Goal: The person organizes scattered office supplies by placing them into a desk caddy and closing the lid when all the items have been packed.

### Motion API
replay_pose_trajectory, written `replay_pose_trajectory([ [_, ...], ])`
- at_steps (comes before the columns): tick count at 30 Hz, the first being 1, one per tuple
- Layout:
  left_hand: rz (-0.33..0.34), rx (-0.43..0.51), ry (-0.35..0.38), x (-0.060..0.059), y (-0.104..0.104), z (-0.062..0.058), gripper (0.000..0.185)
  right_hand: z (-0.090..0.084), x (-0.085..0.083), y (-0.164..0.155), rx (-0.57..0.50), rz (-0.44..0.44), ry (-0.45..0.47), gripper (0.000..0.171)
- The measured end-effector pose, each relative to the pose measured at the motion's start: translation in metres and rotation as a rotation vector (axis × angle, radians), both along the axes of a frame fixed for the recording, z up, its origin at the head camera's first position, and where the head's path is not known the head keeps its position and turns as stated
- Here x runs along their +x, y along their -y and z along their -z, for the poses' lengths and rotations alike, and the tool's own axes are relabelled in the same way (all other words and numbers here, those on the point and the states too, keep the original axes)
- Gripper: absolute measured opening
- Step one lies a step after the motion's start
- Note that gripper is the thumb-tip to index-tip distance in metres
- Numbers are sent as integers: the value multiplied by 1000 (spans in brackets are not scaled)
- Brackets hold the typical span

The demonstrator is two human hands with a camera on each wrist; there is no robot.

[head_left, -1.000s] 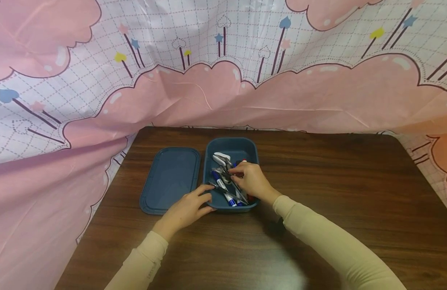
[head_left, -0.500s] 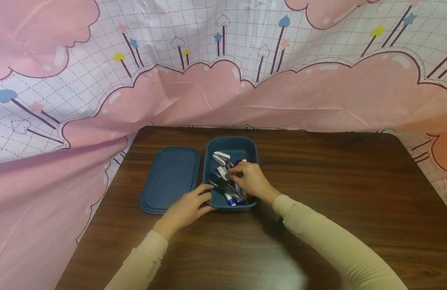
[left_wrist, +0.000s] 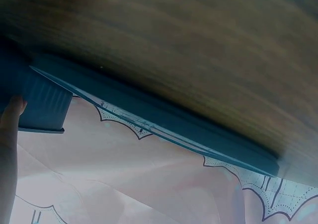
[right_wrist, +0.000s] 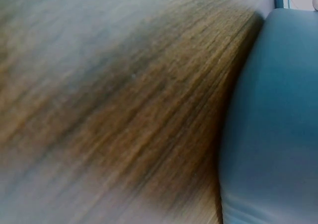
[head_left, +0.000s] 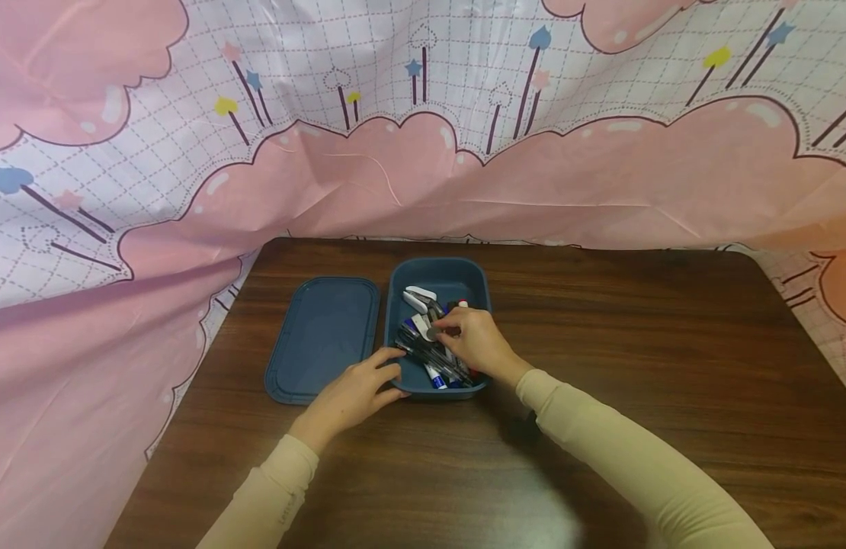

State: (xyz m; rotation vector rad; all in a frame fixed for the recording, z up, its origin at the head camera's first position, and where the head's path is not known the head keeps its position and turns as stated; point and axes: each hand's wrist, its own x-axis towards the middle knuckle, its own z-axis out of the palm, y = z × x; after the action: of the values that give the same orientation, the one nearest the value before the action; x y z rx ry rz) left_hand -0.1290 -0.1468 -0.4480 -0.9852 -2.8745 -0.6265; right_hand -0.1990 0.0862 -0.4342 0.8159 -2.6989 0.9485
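A dark blue plastic box (head_left: 438, 271) holds several pens (head_left: 428, 357), a blue-and-white marker (head_left: 434, 377) and a white two-armed piece (head_left: 419, 296). My right hand (head_left: 481, 340) reaches over its right side and pinches a small grey round piece (head_left: 434, 333) between thumb and fingertips; its kind is too small to tell. Over the front left rim rests my left hand (head_left: 352, 394), its fingers loosely bent and the thumb at the front wall. In the left wrist view a finger (left_wrist: 14, 107) lies against the box's outer wall. The right wrist view shows only the box's side (right_wrist: 278, 114) and wood.
The matching blue lid (head_left: 323, 335) lies flat just left of the box. Both are on a dark wooden table (head_left: 642, 335). A pink and white patterned cloth (head_left: 567, 183) hangs behind the table and along its left side.
The black pens have shifted over the blue marker, covering more of it. The grey round piece now shows at my right fingertips. Both hands stay nearly in place.
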Motion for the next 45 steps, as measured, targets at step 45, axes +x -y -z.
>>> replay_pose_trajectory([
  [45, 3, 5, 12, 0, 1, 0, 17, 2, -1, -8, -216, 67, -162, 26],
])
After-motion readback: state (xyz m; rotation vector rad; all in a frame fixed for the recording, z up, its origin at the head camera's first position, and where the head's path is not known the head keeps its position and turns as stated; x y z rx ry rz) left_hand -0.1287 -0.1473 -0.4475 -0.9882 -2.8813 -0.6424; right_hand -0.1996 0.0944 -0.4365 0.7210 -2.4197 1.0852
